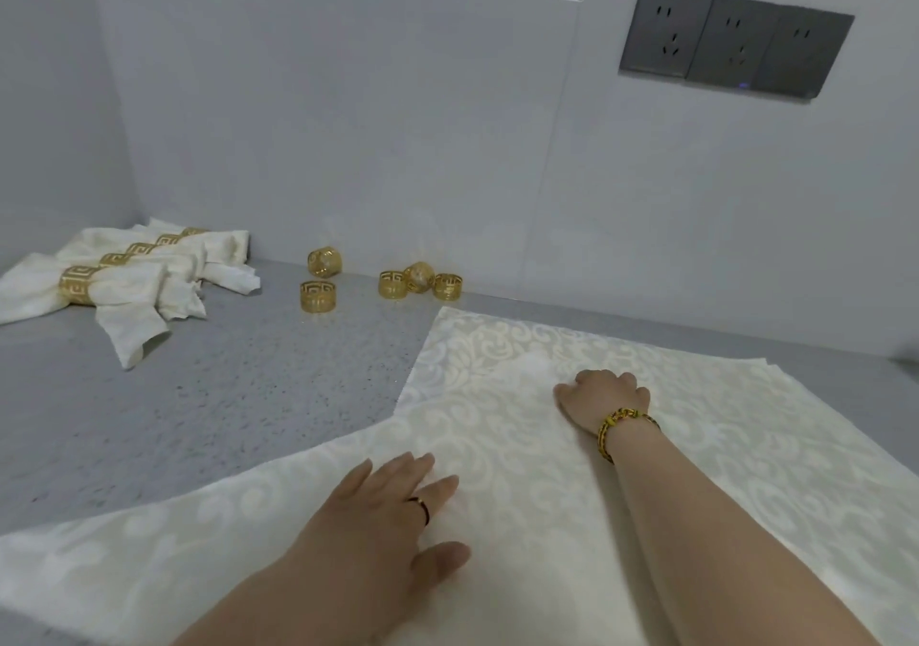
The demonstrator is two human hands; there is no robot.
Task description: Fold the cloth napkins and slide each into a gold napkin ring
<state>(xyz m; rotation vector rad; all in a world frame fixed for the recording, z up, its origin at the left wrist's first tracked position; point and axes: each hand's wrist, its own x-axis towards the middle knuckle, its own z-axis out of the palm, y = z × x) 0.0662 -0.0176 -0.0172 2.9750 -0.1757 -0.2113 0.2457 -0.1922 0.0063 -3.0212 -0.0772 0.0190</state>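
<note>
The napkin lies spread on the tabletop. The left hand presses it flat, grip wide; the right hand seems to pinch its middle. A clean fold needs edges matched before reaching for the rings beyond.

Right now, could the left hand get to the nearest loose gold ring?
Probably yes: the left hand lies flat on the napkin, and only bare counter separates it from that ring.

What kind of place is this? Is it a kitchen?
Probably a kitchen or restaurant prep counter, but I can't be sure. A speckled grey countertop meets a plain wall with power sockets, and napkins in gold rings lie at the back left.
</note>
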